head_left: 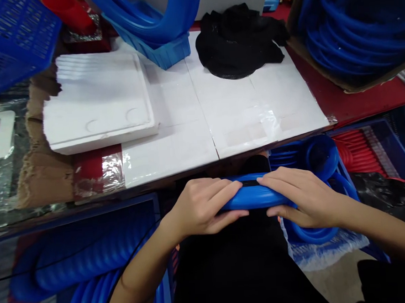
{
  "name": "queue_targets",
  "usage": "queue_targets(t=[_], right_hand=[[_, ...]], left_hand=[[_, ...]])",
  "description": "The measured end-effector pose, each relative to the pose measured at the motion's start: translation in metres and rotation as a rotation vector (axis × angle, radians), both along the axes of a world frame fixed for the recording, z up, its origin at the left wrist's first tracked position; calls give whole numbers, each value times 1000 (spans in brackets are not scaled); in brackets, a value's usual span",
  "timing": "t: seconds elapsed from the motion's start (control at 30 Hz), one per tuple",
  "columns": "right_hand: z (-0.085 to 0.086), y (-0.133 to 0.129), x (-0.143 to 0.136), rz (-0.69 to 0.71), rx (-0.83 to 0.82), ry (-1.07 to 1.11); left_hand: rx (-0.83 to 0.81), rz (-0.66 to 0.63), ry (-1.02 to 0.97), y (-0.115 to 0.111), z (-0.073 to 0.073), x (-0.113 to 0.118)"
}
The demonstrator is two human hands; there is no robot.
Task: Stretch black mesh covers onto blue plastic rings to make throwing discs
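Between my two hands, over my lap and just in front of the table edge, is a smooth blue plastic ring-shaped part (256,197), seen nearly edge-on. My left hand (206,206) grips its left side, fingers on top and thumb underneath. On the right side my right hand (299,193) holds it the same way. A dark slot shows along the top of the part between my fingertips. The ends of the part are covered by my hands.
A white foam block (99,98) and a black cloth (240,41) lie on the white-covered table (228,118). A blue basket (13,39) stands back left. Blue rings fill a carton (352,80) at right and a crate (154,209) below left. Red rings (363,151) lie lower right.
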State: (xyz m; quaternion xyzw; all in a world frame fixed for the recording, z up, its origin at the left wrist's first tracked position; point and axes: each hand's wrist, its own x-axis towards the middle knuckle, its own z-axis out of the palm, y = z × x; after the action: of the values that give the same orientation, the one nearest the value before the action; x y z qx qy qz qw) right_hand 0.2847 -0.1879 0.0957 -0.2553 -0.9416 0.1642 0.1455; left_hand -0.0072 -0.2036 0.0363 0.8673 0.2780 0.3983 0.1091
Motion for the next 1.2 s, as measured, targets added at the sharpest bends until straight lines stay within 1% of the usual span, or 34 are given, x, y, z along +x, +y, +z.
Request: queue_targets(t=[0.1,0.2,0.3,0.4,0.47,0.53,0.67,0.73,0.8,0.83,0.87,0.9,0.93,0.97,1.0,1.07,1.13,1.2], right_hand=[[-1,-10,-4,-16,146,56],[-2,-18,-7,-80,184,84],[-2,-20,-12,-138,192,99],[-1,-14,-16,-133,172,84],[1,-7,-13,-117,168,72],[2,0,-5,-101,138,67],[-3,11,19,-77,-60,105],[-9,11,26,-67,-135,128],[-16,10,28,-58,-162,143],[-18,8,28,-53,-158,154],[-21,7,28,-50,-148,165],[-23,6,27,-49,-138,174],[-24,5,27,-50,-128,181],[-24,4,26,-50,-119,185],[-23,2,25,-49,-112,182],[-20,-1,20,-44,-84,164],[-14,-6,12,-16,-31,135],[-7,-12,4,13,27,117]], left_hand=[[-3,0,6,-5,7,4],[-7,67,-36,-10,10,10],[-1,122,-89,-12,6,13],[-39,116,-144,-11,-5,9],[-64,103,-193,-11,-16,0],[-70,92,-278,-11,-32,-13],[-148,83,-511,-15,-74,-37],[-197,84,-563,-18,-93,-43],[-220,101,-572,-19,-106,-47],[-224,110,-570,-19,-108,-49],[-230,109,-567,-18,-108,-50],[-242,94,-556,-17,-104,-52],[-266,71,-529,-16,-96,-54],[-298,40,-478,-15,-86,-54],[-333,7,-402,-14,-72,-53],[-372,-47,-199,-13,-41,-46],[-328,-89,-15,-15,-9,-31],[-232,-98,119,-18,15,-14]])
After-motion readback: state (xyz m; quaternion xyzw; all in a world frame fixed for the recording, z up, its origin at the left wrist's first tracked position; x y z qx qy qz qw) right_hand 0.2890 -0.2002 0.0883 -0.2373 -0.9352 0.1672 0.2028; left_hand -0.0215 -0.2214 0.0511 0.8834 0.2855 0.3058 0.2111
